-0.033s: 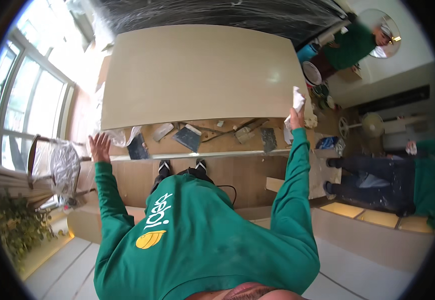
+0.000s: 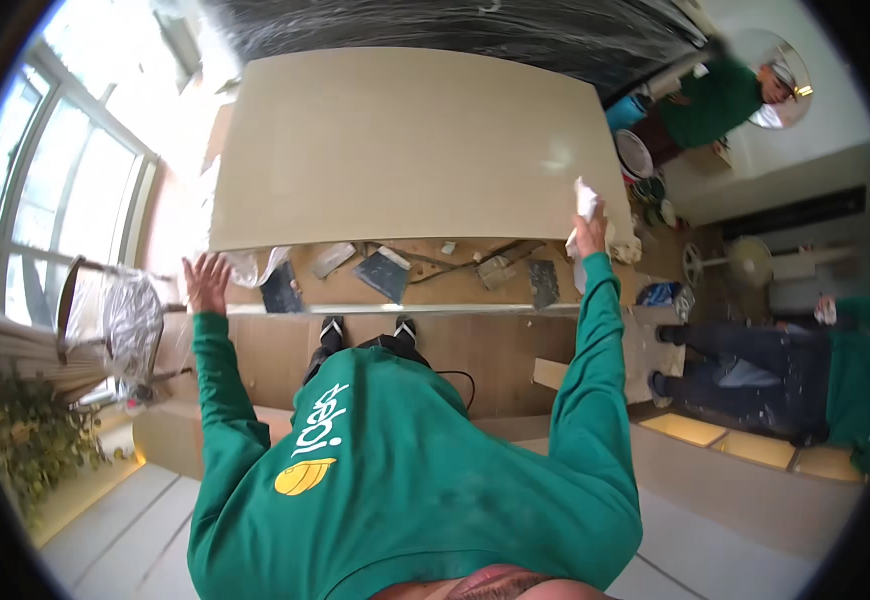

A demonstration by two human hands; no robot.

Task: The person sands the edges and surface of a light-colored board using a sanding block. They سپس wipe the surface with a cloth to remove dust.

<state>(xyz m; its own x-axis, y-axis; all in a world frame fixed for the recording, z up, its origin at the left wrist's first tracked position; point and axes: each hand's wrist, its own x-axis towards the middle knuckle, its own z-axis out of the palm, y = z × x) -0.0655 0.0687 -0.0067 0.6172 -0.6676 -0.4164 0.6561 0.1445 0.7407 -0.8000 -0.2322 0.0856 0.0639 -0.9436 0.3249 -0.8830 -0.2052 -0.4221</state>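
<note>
A large beige panel (image 2: 405,150) with a smooth, slightly shiny face lies ahead of me. Near its left front corner my left hand (image 2: 207,283) is held out with fingers spread and nothing in it. At the panel's right front corner my right hand (image 2: 591,235) is closed round a crumpled white cloth (image 2: 586,200). Whether that cloth touches the panel I cannot tell. Between both hands, a brown board (image 2: 435,268) carries several dark flat pieces, one of them a dark tile piece (image 2: 383,274), in front of the panel's near edge.
At left stands a chair wrapped in clear plastic (image 2: 135,320), beside tall windows. Black plastic sheeting (image 2: 455,30) spans the back. A co-worker in green (image 2: 710,105) is by buckets (image 2: 634,155) at the far right; another in dark trousers (image 2: 745,375) is nearer right. A fan (image 2: 750,262) stands there.
The view has shifted slightly, moving the panel a little to the right. My left hand sits slightly higher and farther right in view; my right hand still holds the cloth.
</note>
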